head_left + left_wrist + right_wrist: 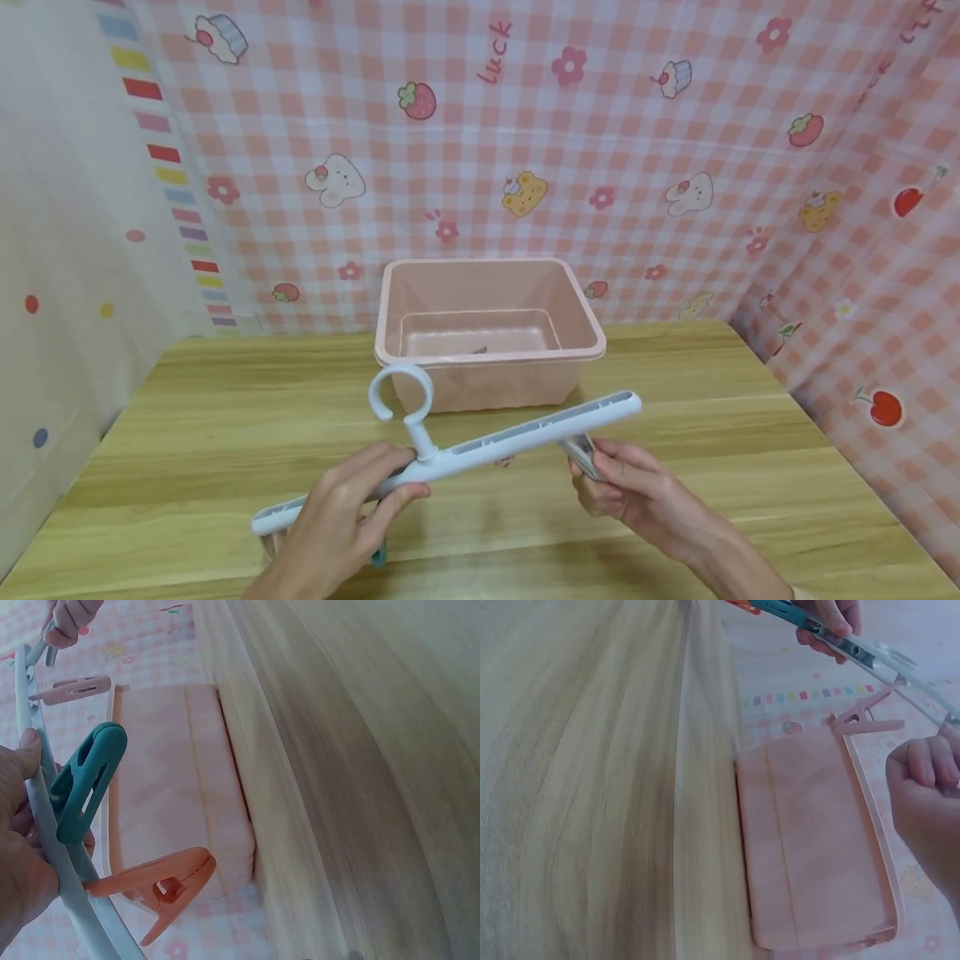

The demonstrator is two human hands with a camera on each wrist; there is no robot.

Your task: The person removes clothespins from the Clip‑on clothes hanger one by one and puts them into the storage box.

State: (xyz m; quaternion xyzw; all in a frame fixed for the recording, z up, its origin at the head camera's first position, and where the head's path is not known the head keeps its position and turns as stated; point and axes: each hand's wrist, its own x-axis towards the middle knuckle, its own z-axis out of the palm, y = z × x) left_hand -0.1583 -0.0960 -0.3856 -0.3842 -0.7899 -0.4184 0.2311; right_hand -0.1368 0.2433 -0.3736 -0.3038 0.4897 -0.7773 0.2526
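My left hand (pixel 341 508) grips a pale blue-white clip hanger (pixel 510 444) near the base of its round hook (pixel 401 371), and the bar slants up to the right. Under the bar's right end, my right hand (pixel 637 492) pinches a grey clothespin (pixel 579 458) that meets the bar's underside; whether it bites on the bar I cannot tell. The left wrist view shows a teal clothespin (pixel 90 784), an orange clothespin (pixel 161 876) and a pink clothespin (pixel 79 689) along the bar. The teal one hangs close to my left fingers.
Behind the hanger, a pink plastic basin (pixel 487 383) stands on the wooden table (pixel 262 417). A small dark grey thing (pixel 479 350) lies inside it, too small to make out. Checked pink cloth (pixel 465 142) covers the back and the right side.
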